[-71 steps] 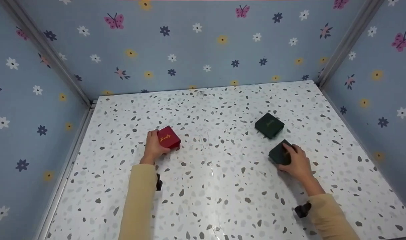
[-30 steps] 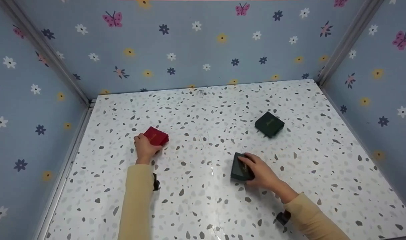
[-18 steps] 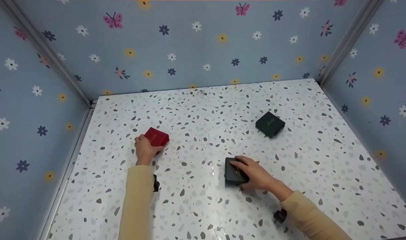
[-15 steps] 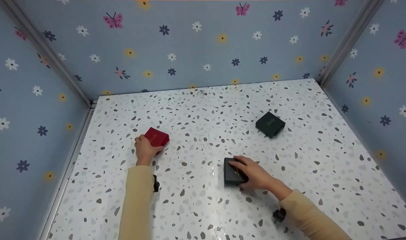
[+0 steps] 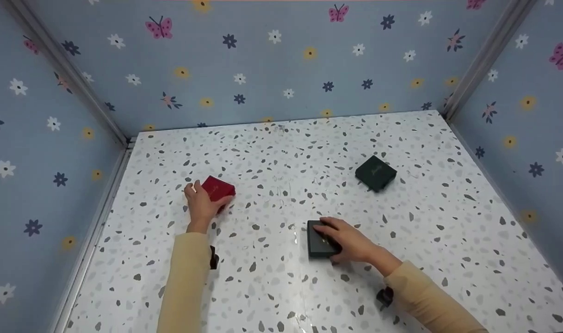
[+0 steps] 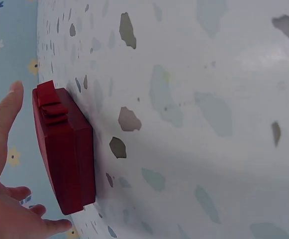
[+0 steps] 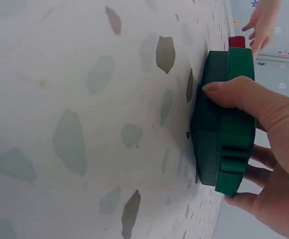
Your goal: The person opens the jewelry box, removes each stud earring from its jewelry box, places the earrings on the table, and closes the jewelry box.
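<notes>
left hand (image 5: 201, 206) wide at the red box (image 5: 219, 187), right hand (image 5: 351, 243) holding the near green box (image 5: 317, 246)

toward the left edge of the worktop (image 5: 262, 286), at about mid-depth: the red box, one corner to the far edge, no clear long axis. key relation, by judgement: box just ahead and to the right of the left palm, far closer to that hand than to the other. thumb spread to the right, fingers to the left, a gap between palm and box in the left wrist view; fingertip contact hard to tell. left forearm (image 5: 183, 282) almost straight in from the near edge.

right of centre, closer to the near edge: the near green box, sides roughly in line with the worktop's edges, gripped by thumb and fingers just left of the right palm. resting or slightly raised, cannot tell. right forearm (image 5: 429, 296) slanting in from the near right corner.

toward the far right corner: the far green box (image 5: 375, 173), cornerwise, untouched.
</notes>
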Action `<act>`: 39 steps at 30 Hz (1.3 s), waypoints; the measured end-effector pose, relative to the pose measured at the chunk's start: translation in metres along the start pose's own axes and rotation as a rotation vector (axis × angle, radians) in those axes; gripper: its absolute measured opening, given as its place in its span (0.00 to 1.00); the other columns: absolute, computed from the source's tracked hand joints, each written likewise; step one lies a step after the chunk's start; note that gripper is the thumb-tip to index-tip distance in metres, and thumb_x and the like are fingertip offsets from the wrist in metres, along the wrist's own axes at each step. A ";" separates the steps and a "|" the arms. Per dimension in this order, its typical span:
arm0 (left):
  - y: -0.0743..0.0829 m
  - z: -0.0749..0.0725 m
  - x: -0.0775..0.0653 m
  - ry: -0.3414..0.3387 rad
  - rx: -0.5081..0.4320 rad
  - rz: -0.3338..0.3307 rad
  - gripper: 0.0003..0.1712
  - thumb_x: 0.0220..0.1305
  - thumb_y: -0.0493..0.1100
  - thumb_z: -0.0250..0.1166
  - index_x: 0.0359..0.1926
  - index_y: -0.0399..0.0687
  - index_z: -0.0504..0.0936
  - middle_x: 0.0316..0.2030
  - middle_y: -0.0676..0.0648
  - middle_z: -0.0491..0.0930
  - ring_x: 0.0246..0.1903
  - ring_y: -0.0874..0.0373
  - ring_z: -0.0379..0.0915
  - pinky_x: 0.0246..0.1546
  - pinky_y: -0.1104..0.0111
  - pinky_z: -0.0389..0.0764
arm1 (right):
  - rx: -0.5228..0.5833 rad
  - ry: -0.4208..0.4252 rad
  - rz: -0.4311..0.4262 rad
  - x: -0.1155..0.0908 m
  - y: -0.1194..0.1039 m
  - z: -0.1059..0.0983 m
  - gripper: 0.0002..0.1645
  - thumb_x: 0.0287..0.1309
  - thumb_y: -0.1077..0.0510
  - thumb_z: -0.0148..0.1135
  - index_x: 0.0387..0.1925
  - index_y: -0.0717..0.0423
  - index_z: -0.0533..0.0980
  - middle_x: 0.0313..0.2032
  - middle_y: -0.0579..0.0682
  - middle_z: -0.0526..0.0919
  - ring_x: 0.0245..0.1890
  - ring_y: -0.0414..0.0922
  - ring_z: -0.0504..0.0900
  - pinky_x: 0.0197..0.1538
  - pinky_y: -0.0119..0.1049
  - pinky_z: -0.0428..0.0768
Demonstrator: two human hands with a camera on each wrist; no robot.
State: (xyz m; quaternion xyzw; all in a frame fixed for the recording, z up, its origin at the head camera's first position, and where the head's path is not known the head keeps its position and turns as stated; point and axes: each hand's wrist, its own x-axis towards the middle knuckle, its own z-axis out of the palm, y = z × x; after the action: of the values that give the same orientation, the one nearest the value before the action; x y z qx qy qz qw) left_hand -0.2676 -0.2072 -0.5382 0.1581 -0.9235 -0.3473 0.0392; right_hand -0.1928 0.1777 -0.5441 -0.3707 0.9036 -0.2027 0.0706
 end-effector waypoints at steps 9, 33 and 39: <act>0.020 0.005 -0.010 0.123 -0.109 0.176 0.42 0.51 0.49 0.65 0.60 0.36 0.56 0.60 0.37 0.49 0.58 0.44 0.50 0.54 0.52 0.62 | -0.001 0.011 -0.015 0.000 0.001 0.000 0.53 0.29 0.55 0.75 0.62 0.50 0.61 0.62 0.58 0.57 0.60 0.54 0.58 0.57 0.47 0.62; 0.073 0.048 -0.089 -0.266 -0.307 0.529 0.28 0.53 0.37 0.63 0.54 0.34 0.64 0.51 0.39 0.65 0.54 0.45 0.60 0.51 0.58 0.67 | -0.019 0.014 0.005 0.000 0.004 0.003 0.54 0.27 0.53 0.75 0.62 0.45 0.61 0.62 0.55 0.57 0.60 0.53 0.58 0.56 0.47 0.63; 0.075 0.056 -0.104 -0.365 -0.328 0.599 0.29 0.52 0.35 0.63 0.55 0.35 0.63 0.52 0.37 0.65 0.54 0.45 0.61 0.49 0.57 0.69 | -0.042 0.038 -0.030 0.001 0.007 0.003 0.53 0.27 0.52 0.75 0.61 0.46 0.63 0.61 0.54 0.59 0.59 0.51 0.60 0.53 0.45 0.68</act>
State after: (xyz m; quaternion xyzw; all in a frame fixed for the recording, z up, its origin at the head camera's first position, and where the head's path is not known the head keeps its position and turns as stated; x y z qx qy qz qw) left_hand -0.1995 -0.0857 -0.5272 -0.1913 -0.8528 -0.4859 -0.0014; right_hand -0.1966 0.1804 -0.5497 -0.3818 0.9031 -0.1917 0.0428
